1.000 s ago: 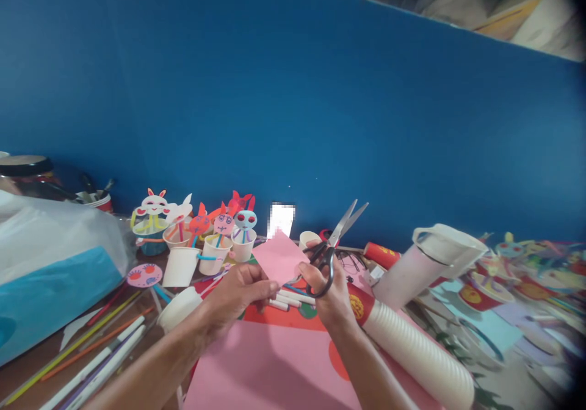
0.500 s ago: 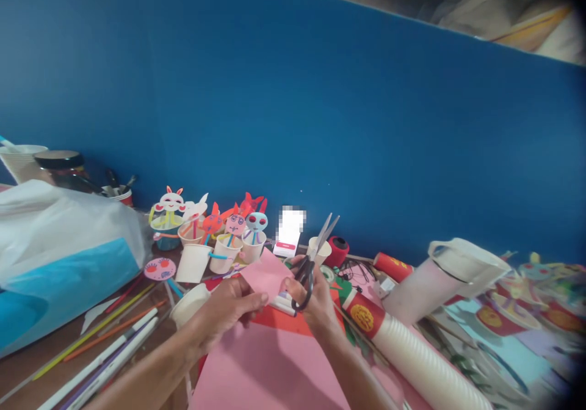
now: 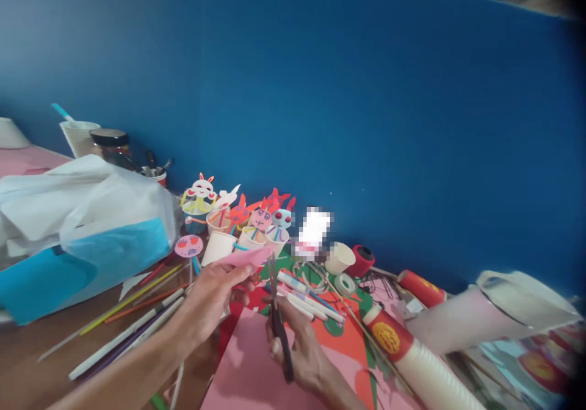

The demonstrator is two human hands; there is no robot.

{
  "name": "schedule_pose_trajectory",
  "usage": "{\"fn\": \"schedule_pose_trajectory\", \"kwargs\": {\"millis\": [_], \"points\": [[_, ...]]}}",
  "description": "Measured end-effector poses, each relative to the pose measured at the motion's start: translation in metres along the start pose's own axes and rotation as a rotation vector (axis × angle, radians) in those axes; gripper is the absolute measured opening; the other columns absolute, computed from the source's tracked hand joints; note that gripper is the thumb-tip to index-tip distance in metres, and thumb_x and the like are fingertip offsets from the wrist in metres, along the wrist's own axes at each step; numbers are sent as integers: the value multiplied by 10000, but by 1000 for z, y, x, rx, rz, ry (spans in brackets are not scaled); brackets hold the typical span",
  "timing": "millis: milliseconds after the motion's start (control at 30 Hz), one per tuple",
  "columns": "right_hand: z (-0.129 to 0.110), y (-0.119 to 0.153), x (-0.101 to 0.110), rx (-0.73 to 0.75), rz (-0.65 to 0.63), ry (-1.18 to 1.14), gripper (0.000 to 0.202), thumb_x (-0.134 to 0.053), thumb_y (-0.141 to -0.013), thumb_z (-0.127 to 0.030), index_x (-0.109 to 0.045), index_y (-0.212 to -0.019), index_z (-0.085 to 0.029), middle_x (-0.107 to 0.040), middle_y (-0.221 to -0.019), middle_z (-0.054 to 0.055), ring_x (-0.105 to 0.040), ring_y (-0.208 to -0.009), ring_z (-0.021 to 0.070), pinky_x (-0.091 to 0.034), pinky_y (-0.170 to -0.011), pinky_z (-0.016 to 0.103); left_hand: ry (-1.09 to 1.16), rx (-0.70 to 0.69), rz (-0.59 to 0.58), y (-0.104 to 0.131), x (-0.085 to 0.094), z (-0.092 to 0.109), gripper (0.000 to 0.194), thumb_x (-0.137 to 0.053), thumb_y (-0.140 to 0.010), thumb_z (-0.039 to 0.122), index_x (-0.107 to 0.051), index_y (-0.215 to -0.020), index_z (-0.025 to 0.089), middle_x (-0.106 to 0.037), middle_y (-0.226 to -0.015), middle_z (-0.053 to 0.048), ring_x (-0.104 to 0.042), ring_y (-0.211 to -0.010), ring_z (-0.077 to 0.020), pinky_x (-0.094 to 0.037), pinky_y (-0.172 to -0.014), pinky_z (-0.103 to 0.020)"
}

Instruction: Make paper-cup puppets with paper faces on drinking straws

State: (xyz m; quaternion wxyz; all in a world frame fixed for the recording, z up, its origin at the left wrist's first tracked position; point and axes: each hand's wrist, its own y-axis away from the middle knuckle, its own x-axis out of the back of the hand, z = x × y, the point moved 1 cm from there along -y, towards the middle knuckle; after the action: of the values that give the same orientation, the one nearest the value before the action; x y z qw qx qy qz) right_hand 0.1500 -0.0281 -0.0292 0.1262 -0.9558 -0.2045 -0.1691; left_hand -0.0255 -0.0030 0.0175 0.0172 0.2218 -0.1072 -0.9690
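My left hand (image 3: 215, 291) pinches a small piece of pink paper (image 3: 249, 256) between thumb and fingers, tilted so it shows nearly edge-on. A pair of black-handled scissors (image 3: 280, 330) is gripped in my right hand (image 3: 302, 343), blades pointing up beside the paper's right end. Whether the blades touch the paper I cannot tell. Below both hands lies a large pink sheet (image 3: 247, 361), partly over red, orange and green paper. Several white markers (image 3: 304, 300) rest just beyond my right hand.
Paper cups with paper animal faces (image 3: 260, 218) stand along the blue wall. A blurred phone (image 3: 315, 230) is behind my hands. At right are stacked paper cups (image 3: 425, 367) and a white pitcher (image 3: 480, 312). A plastic bag (image 3: 91, 215) and pipe cleaners (image 3: 132, 300) lie left.
My right hand has lowered, and the scissors now stand upright with blades closer together. The pink paper has turned from face-on to nearly edge-on. The view has shifted left.
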Motion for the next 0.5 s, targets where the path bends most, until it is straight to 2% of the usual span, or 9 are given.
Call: {"fn": "schedule_pose_trajectory", "kwargs": {"millis": [167, 267, 400, 500], "points": [[-8, 6, 1, -123, -122, -111, 391, -550, -724, -320, -495, -1095, -209, -506, -693, -4, -444, -589, 124, -398, -524, 227, 46, 111, -18, -4, -10, -1, 116, -662, -616, 211, -606, -621, 110, -588, -590, -25, -491, -515, -103, -385, -401, -200], [-5, 15, 3, -167, -144, -155, 395, -564, -729, -383, -504, -1069, -193, -472, -653, -18, -420, -556, 107, -380, -523, 222, 6, 148, -64, -3, -14, -9, 148, -656, -631, 239, -602, -587, 108, -560, -549, -15, -470, -493, -98, -377, -405, -204], [7, 36, 5, -115, -117, -213, 508, -507, -730, -556, -494, -1069, -179, -451, -637, -19, -399, -552, 109, -353, -526, 230, -37, 192, -147, 7, -21, -30, 210, -642, -660, 298, -612, -596, 101, -549, -558, -19, -476, -499, -102, -395, -431, -222], [15, 58, 7, -143, -96, -247, 568, -466, -723, -622, -491, -1066, -170, -466, -653, -7, -406, -566, 116, -340, -525, 234, -44, 267, -157, 18, -29, -51, 238, -638, -672, 324, -603, -609, 97, -562, -580, -28, -502, -513, -110, -401, -449, -229]]}}
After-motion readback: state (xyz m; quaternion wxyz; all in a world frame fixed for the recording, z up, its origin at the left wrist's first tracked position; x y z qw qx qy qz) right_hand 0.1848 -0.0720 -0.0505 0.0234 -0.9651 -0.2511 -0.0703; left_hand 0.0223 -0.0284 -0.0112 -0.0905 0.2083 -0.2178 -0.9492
